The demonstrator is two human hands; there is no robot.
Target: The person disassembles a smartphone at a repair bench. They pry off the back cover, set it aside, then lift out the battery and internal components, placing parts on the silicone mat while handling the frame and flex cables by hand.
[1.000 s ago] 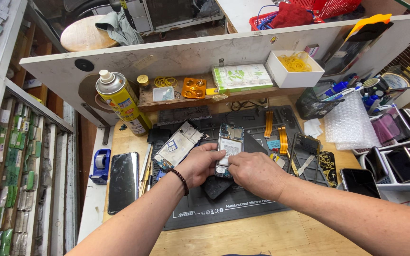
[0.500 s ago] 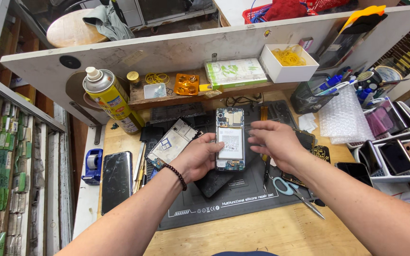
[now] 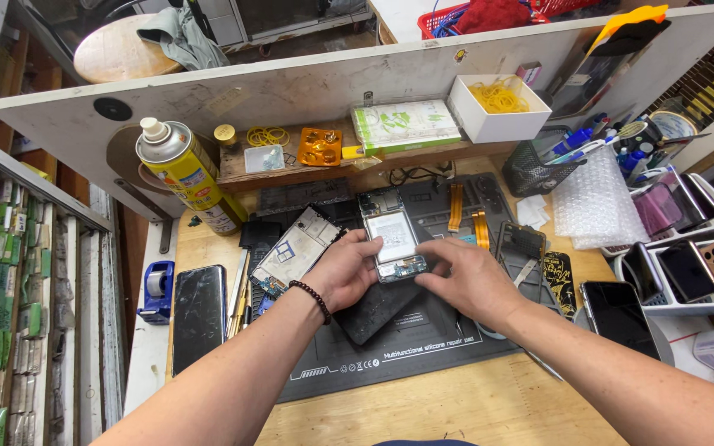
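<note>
Opened phone (image 3: 393,235) lower now, between both hands (image 3: 349,268)

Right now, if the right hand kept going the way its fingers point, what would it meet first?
The right hand points left, fingertips already at the opened phone. Going on, it would press that, then the left hand holding the other side.

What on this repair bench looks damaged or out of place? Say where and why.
The phone lying at the mat's left edge has a scuffed, cracked-looking screen. The opened phone held by the left hand and right hand lacks its back cover, insides bare.
</note>
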